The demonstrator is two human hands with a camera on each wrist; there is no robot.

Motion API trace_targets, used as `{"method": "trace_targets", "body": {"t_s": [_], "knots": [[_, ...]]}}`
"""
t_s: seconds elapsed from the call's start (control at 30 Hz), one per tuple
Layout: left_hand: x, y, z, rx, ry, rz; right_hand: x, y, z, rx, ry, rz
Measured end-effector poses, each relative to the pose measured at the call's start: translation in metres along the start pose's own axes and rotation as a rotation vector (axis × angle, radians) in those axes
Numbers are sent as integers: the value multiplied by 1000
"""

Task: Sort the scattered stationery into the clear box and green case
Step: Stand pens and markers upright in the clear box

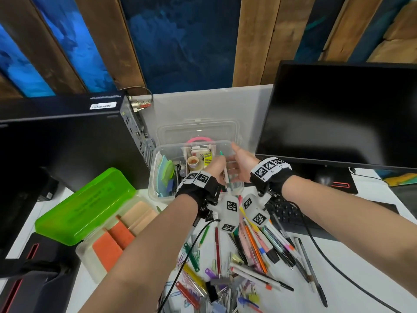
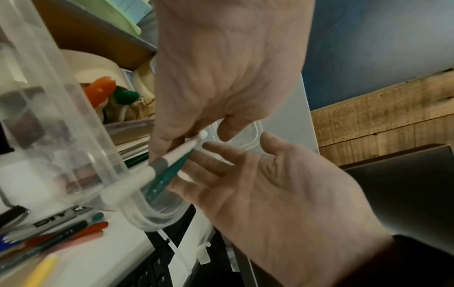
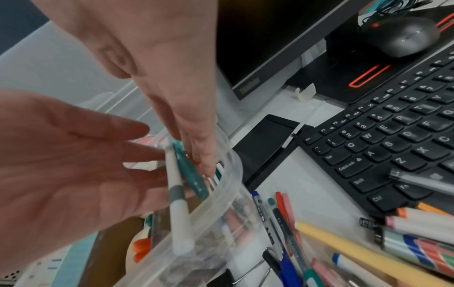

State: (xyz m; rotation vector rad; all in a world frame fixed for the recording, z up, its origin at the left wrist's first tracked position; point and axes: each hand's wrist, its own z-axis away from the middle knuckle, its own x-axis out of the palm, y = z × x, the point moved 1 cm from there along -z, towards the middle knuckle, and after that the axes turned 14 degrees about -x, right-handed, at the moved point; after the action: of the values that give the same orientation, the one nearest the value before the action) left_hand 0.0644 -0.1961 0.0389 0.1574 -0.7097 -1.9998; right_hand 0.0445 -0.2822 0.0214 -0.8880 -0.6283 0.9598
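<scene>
left hand (image 1: 216, 168) pinches two pens over the clear box (image 1: 225, 145), centre of the head view: a white pen with a grey band (image 2: 172, 155) and a teal pen (image 2: 164, 178). their lower ends are already inside the box's near right corner. right hand (image 1: 242, 163) is spread flat beside them, fingers straight, holding nothing; i can't tell if it touches the pens.

handling, my read: pens are light, stiff and smooth-barrelled. two in one pinch can roll on each other, so i'd hold them mid-barrel and only let go once the tips are well below the rim. the box is thin plastic and probably slides if nudged, so a flat hand on its wall would help.

counts: two pens in hand. one clear box, its lid (image 1: 198, 129) lying behind it, already carrying tape rolls and paper pads. one green case (image 1: 90, 199), lower left of the head view, lid up, with orange and tan blocks in its tray. the loose pile (image 1: 259, 249) on the table (image 1: 349, 256), bottom centre, is well over a dozen pens and markers plus clips; too overlapped for an exact count. most of the sort is still left.
</scene>
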Motion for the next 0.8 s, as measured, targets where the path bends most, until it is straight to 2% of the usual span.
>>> {"method": "trace_targets", "body": {"t_s": [0.13, 0.2, 0.3, 0.4, 0.5, 0.53, 0.63, 0.73, 0.8], "knots": [[-7, -2, -8, 5, -82, 239, 5, 1, 4, -28, 34, 113], [-13, -6, -9, 39, -1, 173, 2, 3, 5, -62, 15, 145], [-19, -15, -12, 225, 194, -77, -3, 5, 16, -150, -21, 138], [-23, -35, -4, 518, 361, -203, -9, 8, 40, -243, -80, 156], [-27, -67, 10, 763, 539, -477, -25, 20, 66, -319, -117, 282], [-28, -79, 13, 818, 547, -601, -31, 28, 74, -346, -144, 389], [-24, -116, 14, 876, 448, -1053, -51, 63, 90, -373, -214, 775], [-22, -146, 0, 891, 396, -1249, -76, 98, 87, -344, -74, 1051], [-20, -156, -10, 876, 401, -1294, -94, 110, 85, -264, 61, 1090]]}}
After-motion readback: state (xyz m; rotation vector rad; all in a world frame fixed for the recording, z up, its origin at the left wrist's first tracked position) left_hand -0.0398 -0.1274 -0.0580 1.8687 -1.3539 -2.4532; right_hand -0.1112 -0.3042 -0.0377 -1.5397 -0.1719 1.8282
